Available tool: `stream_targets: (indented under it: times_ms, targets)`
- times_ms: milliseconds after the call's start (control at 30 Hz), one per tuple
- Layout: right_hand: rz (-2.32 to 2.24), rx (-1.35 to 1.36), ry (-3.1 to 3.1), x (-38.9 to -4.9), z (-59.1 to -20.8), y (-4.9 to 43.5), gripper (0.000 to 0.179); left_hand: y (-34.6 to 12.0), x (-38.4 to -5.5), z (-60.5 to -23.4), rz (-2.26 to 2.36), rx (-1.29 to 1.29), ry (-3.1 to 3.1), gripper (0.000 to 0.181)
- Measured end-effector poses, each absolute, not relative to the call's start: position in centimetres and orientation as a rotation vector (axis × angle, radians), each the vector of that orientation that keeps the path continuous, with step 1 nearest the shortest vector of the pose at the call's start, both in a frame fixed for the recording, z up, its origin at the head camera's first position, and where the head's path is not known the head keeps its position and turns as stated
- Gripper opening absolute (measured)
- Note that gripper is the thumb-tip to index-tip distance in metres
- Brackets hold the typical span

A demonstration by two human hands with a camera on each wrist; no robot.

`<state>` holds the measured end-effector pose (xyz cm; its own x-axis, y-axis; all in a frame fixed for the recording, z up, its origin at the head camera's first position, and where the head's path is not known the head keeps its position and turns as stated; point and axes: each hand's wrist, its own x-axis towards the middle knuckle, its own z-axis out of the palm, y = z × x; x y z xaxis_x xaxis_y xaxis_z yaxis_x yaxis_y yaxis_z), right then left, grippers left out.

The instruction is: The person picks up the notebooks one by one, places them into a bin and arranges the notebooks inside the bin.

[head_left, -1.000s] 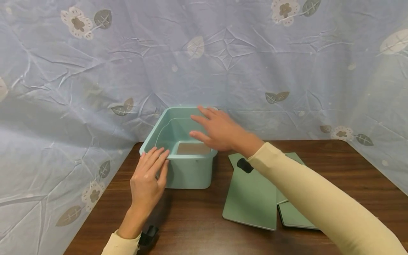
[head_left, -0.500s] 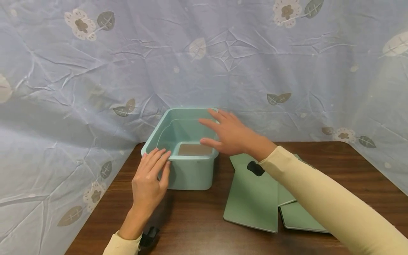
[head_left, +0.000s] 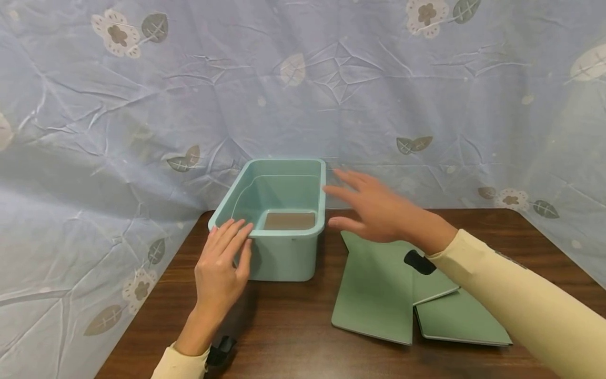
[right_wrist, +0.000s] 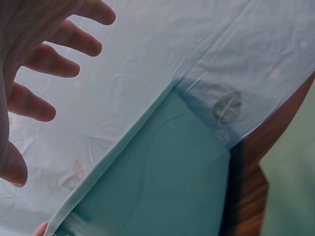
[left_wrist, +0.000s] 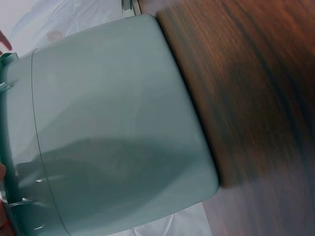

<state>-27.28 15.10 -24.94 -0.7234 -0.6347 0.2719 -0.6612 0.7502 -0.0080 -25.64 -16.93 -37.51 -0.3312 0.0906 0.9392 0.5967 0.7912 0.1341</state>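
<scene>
In the head view a pale teal plastic bin (head_left: pixel 284 258) stands upright on the table, with a flat grey-brown rectangle (head_left: pixel 290 221) at its bottom. My left hand (head_left: pixel 220 268) rests at its near left corner, fingers extended over the rim. The bin's outer wall (left_wrist: pixel 113 123) fills much of the left wrist view. My right hand (head_left: pixel 374 210) hangs in the air just right of the bin, fingers spread and holding nothing. Below and beyond that hand lie several flat green book-like covers or boards (head_left: pixel 376 295), overlapping; the right sleeve hides part of them.
Dark wood-grain table (head_left: pixel 293 337) carries everything. A lavender cloth with flowers and leaves (head_left: pixel 355 105) hangs behind it and along its left side. Black straps sit at both wrists, such as the right strap (head_left: pixel 419 261).
My right hand has moved right, from over the bin's opening to outside its right rim, uncovering the bin's inside. The left hand and the bin have stayed in place.
</scene>
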Motion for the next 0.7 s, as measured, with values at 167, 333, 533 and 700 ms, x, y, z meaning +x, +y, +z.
stream_targets:
  times_ms: [167,333,533,700]
  targets:
    - [0.148,1.026,-2.658,-26.4,-25.4,17.5,0.067,-16.9,-25.6,-37.5,-0.561,-0.523,-1.860,0.030]
    - [0.115,0.997,-2.666,-25.6,-26.0,19.9,0.066,-16.8,-25.6,-37.5,-0.563,-0.525,-1.856,0.030]
    - [0.142,0.985,-2.635,-24.6,-26.7,22.3,0.066,-16.8,-25.5,-37.6,-0.560,-0.527,-1.854,0.031]
    - [0.159,0.981,-2.635,-23.4,-27.0,23.7,0.067,-16.8,-25.6,-37.6,-0.561,-0.529,-1.856,0.032]
